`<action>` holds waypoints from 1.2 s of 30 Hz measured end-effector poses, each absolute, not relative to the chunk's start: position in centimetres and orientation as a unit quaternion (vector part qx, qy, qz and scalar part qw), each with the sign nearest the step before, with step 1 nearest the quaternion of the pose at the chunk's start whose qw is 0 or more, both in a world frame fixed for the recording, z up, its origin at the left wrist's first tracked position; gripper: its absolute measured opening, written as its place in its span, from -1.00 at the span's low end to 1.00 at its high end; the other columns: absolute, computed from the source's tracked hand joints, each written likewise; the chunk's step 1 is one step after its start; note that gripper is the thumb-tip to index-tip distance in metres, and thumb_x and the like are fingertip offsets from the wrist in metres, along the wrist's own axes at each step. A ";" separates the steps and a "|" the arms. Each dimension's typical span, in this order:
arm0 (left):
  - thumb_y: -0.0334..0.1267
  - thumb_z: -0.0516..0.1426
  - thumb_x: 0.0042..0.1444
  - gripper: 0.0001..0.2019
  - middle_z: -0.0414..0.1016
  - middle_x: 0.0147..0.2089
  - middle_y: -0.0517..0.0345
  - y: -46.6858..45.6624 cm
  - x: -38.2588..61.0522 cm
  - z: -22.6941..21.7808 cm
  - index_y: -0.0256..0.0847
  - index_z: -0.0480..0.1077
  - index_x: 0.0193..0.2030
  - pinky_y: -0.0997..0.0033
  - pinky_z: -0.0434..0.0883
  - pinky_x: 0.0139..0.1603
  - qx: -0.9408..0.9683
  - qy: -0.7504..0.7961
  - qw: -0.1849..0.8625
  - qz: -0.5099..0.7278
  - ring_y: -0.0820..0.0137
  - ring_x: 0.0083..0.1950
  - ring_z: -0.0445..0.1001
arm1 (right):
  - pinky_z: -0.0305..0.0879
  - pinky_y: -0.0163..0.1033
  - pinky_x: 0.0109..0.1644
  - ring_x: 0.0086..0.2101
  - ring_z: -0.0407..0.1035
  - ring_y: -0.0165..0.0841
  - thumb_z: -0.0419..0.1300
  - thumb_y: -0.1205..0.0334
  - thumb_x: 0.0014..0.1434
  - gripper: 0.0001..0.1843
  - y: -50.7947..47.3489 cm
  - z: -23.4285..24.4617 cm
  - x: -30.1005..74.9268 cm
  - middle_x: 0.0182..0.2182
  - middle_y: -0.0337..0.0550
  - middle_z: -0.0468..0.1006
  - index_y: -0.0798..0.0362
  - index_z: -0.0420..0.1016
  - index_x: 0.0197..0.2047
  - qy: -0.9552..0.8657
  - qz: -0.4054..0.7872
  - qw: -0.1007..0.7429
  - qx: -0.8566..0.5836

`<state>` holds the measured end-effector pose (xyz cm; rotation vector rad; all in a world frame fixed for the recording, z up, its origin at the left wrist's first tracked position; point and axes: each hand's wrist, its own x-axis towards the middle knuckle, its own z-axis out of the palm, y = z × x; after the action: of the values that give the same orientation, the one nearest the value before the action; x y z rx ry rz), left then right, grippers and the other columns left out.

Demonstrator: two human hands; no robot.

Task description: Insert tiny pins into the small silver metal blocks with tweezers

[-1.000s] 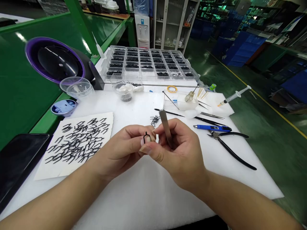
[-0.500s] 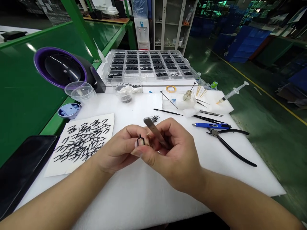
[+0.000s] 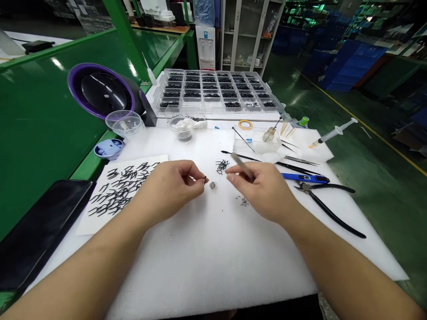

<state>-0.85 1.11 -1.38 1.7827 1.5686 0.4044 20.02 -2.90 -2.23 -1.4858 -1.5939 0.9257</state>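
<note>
My left hand point(image 3: 175, 184) pinches a small black forked wire piece point(image 3: 204, 180) between thumb and fingertips, low over the white foam work surface point(image 3: 213, 258). My right hand point(image 3: 267, 186) is closed around metal tweezers point(image 3: 242, 165), whose flat rounded end points up and left; the tips are hidden in the hand. Between the hands lies a small clear-and-grey block point(image 3: 212, 185). Just beyond it is a pile of black wire pieces point(image 3: 222, 166). Tiny dark bits point(image 3: 243, 201) are scattered beside my right hand. A white card point(image 3: 96, 226) bears rows of forked black pieces at left.
Cutting pliers point(image 3: 306, 188) and a blue pen-like tool point(image 3: 307, 178) lie at right, near a syringe point(image 3: 336, 131). At the back stands a compartment box point(image 3: 213, 106). A purple-rimmed fan point(image 3: 71, 84) and a black tray point(image 3: 43, 231) are at left.
My hands have parted and lowered; the left carries the forked piece leftward, the right moves right with the tweezers. The small block and scattered bits between them now show. The view has shifted slightly.
</note>
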 end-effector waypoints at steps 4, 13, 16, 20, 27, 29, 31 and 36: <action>-0.17 0.18 -0.04 -0.90 0.58 -0.44 0.20 1.2 -1.1 -1.4 -0.09 0.50 -0.46 0.36 0.30 -0.48 0.721 0.625 0.269 0.133 0.31 -0.47 0.46 | 0.07 -0.27 -0.50 -0.59 0.10 -0.50 0.22 0.14 0.18 -0.81 -2.8 -3.2 19.0 -0.41 -0.25 0.54 0.04 0.60 -0.32 -0.669 0.341 0.281 -0.598; -0.16 0.20 -0.06 -0.92 0.59 -0.43 0.14 1.7 -3.1 -0.4 -0.07 0.49 -0.44 0.34 0.30 -0.52 0.716 0.652 0.214 0.130 0.27 -0.50 0.48 | 0.12 -0.26 -0.46 -0.56 0.18 -0.44 0.26 0.09 0.15 -0.74 -2.7 -3.1 19.1 -0.45 -0.26 0.47 0.00 0.65 -0.13 -0.673 0.294 0.273 -0.622; -0.18 0.20 -0.08 -0.92 0.55 -0.50 0.11 2.7 -7.2 1.1 -0.07 0.50 -0.45 0.32 0.21 -0.62 0.695 0.692 0.162 0.107 0.29 -0.63 0.37 | 0.18 -0.24 -0.44 -0.54 0.27 -0.41 0.26 0.07 0.15 -0.76 -2.7 -3.2 19.4 -0.44 -0.25 0.48 -0.01 0.65 -0.19 -0.672 0.292 0.275 -0.623; -0.20 0.21 -0.12 -0.93 0.57 -0.48 0.07 3.2 -11.2 2.3 -0.08 0.52 -0.52 0.34 0.23 -0.59 0.707 0.681 0.190 -0.018 0.26 -0.53 0.44 | 0.15 -0.23 -0.49 -0.58 0.26 -0.42 0.28 0.04 0.13 -0.76 -2.8 -3.2 20.0 -0.44 -0.22 0.51 -0.02 0.65 -0.22 -0.655 0.269 0.271 -0.652; -0.24 0.16 -0.12 -0.93 0.56 -0.48 0.14 3.3 -9.6 0.8 -0.06 0.47 -0.54 0.37 0.19 -0.58 0.731 0.634 0.245 -0.061 0.31 -0.51 0.41 | 0.16 -0.22 -0.51 -0.60 0.24 -0.40 0.26 0.00 0.16 -0.75 -2.9 -2.8 20.1 -0.49 -0.23 0.47 -0.03 0.64 -0.25 -0.661 0.262 0.268 -0.651; -0.24 0.16 -0.12 -0.93 0.55 -0.49 0.14 3.3 -9.6 0.7 -0.06 0.47 -0.54 0.37 0.17 -0.59 0.735 0.632 0.240 -0.060 0.31 -0.53 0.40 | 0.19 -0.22 -0.48 -0.56 0.28 -0.37 0.25 0.02 0.17 -0.77 -3.0 -2.7 20.0 -0.49 -0.21 0.46 -0.01 0.63 -0.27 -0.668 0.258 0.272 -0.643; -0.25 0.16 -0.11 -0.93 0.55 -0.50 0.15 3.4 -10.0 0.9 -0.06 0.47 -0.54 0.36 0.17 -0.61 0.738 0.630 0.233 -0.056 0.31 -0.54 0.40 | 0.18 -0.22 -0.47 -0.54 0.27 -0.36 0.24 0.03 0.19 -0.77 -3.0 -2.6 20.0 -0.54 -0.23 0.38 0.00 0.62 -0.28 -0.662 0.250 0.284 -0.647; -0.18 0.13 0.05 -0.84 0.57 -0.44 0.13 3.4 -9.4 1.2 -0.11 0.52 -0.43 0.35 0.27 -0.54 0.758 0.629 0.173 0.012 0.30 -0.49 0.45 | 0.11 -0.19 -0.46 -0.60 0.09 -0.37 0.09 -0.13 0.29 -0.59 -2.7 -2.4 21.3 -0.66 -0.34 0.10 0.00 0.59 -0.25 -0.563 0.307 0.407 -0.651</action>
<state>-9.37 3.37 1.23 2.1484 1.7845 0.0344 21.27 -2.67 -2.36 -1.6408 -1.4196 0.7733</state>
